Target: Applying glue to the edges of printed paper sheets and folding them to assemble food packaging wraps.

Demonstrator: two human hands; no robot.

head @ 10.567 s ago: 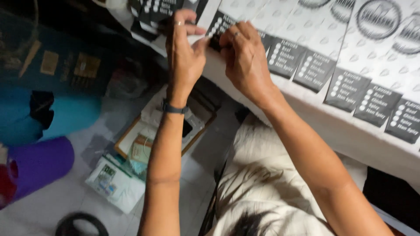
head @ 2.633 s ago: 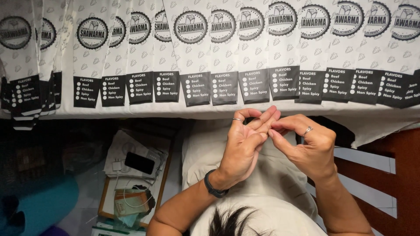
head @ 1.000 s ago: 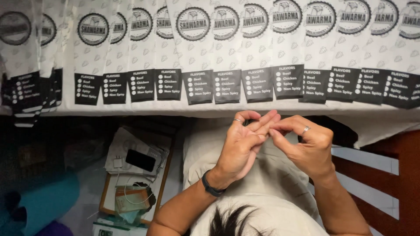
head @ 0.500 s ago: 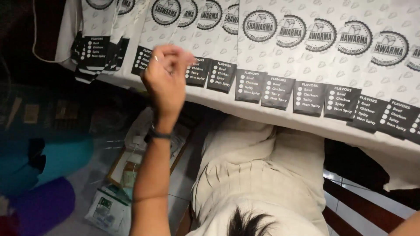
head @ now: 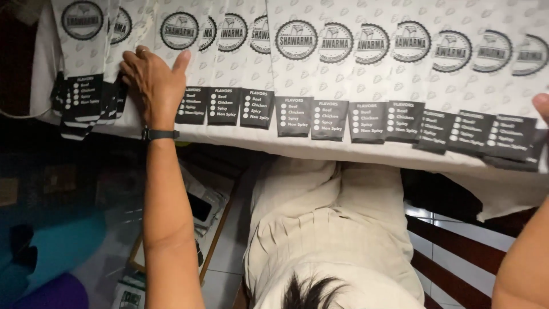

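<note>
A long row of white paper sleeves (head: 343,68) with round black emblems and black tick-box labels lies overlapped along the table edge (head: 320,151). My left hand (head: 151,80) rests flat on the sleeves near the left end, fingers spread, holding nothing; a dark band (head: 159,134) circles the wrist. Just left of it, a thicker bunch of sleeves (head: 86,86) hangs over the edge. Only a fingertip of my right hand (head: 542,106) shows at the far right edge, touching the last sleeves; its forearm (head: 523,263) crosses the lower right corner.
My lap in beige clothing (head: 331,229) sits under the table edge. On the floor to the left are a wooden tray with papers and a dark phone (head: 200,206), a teal shape (head: 57,252) and a purple one (head: 57,292). Dark wooden slats (head: 457,252) lie right.
My hands parted from in front of my lap. The left hand reached up-left and now lies flat on the sleeves; the right hand has gone out to the right end of the row.
</note>
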